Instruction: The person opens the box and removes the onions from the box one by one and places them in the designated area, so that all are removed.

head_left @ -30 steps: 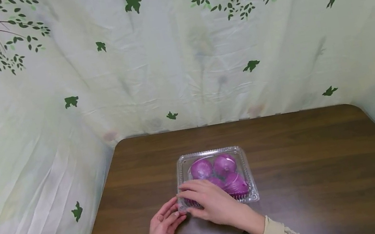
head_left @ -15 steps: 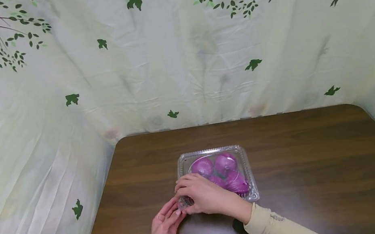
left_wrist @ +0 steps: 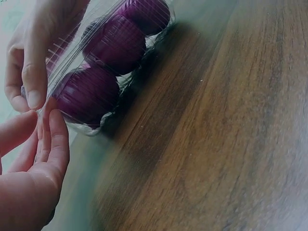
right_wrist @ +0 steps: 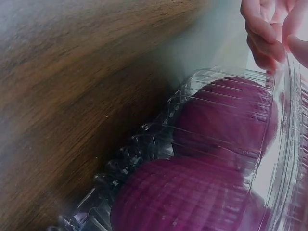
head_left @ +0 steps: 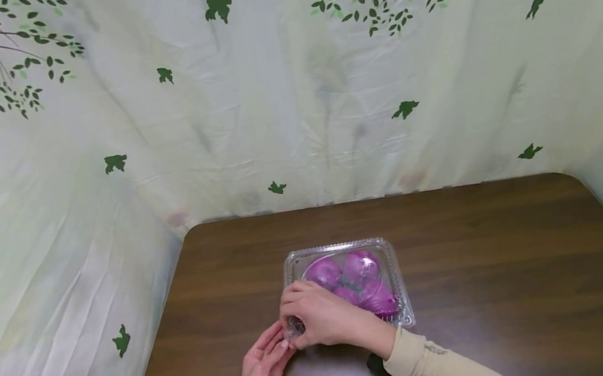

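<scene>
Container (head_left: pixel 407 309) of clear plastic, near the middle of the visible table (head_left: pixel 514 259), with at least four purple onions (head_left: pixel 323 272) under its lid (head_left: pixel 292 267). Left hand (head_left: pixel 262 372): thumb and fingertips nearly meet, pinching the rim at the near-left corner. Right hand (head_left: pixel 327 315): arched over the same corner, thumb and fingertips drawn close on the rim, just beside the left fingertips; whether the rim layers are joined there cannot be told. Likely faults: the thin plastic may crack or bend if the corner is forced; a sudden give at the rim could jolt the container, since neither hand steadies its far side, and the onions might knock together; fingers crowded at one corner may slip. Surface: brown wood grain, rounded far corners, a dull sheen toward the front. Room: pale cloth (head_left: pixel 277 106) hangs behind and to both sides, printed with green leaves (head_left: pixel 218 8). Cream sleeve (head_left: pixel 454 364) covers the right forearm; a dark item (head_left: pixel 375 363) beside it is mostly hidden.
</scene>
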Demonstrator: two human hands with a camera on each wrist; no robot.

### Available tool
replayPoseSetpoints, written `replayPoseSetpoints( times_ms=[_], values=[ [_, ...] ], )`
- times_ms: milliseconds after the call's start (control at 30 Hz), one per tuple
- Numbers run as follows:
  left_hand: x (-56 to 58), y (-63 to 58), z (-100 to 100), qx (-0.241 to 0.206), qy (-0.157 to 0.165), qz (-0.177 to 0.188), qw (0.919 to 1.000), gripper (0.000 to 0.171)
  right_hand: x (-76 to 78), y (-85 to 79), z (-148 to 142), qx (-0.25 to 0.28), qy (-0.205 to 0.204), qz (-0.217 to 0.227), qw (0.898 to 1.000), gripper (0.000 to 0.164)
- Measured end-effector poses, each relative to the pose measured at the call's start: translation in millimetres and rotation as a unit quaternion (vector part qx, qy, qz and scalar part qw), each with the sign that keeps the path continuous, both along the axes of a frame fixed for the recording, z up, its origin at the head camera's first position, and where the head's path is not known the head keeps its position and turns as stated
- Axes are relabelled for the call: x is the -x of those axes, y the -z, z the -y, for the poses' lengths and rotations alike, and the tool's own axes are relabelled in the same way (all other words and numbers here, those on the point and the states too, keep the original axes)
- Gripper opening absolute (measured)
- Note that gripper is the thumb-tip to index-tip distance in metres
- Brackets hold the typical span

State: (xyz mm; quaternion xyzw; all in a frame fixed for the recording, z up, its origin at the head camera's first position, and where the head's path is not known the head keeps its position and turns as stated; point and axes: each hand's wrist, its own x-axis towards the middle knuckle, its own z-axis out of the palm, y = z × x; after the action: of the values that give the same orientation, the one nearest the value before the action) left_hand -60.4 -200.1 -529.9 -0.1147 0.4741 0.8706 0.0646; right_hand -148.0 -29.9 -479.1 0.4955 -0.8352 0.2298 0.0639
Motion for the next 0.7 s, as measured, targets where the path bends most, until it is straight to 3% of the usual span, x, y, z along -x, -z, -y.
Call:
replayPoseSetpoints(
  times_ms=[333,700],
  values=[
    [0.4,1.8,2.6,-0.005,-0.001,-0.022,0.9998,0.032,0.2,3.3,4.8,-0.015,0.004,-0.013,1.000,0.022],
    [1.3,2.3,0.9,0.011,0.002,-0.034,0.9994,0.030,-2.6,1.6,5.5,-0.001,-0.018,0.007,1.000,0.016]
  ],
)
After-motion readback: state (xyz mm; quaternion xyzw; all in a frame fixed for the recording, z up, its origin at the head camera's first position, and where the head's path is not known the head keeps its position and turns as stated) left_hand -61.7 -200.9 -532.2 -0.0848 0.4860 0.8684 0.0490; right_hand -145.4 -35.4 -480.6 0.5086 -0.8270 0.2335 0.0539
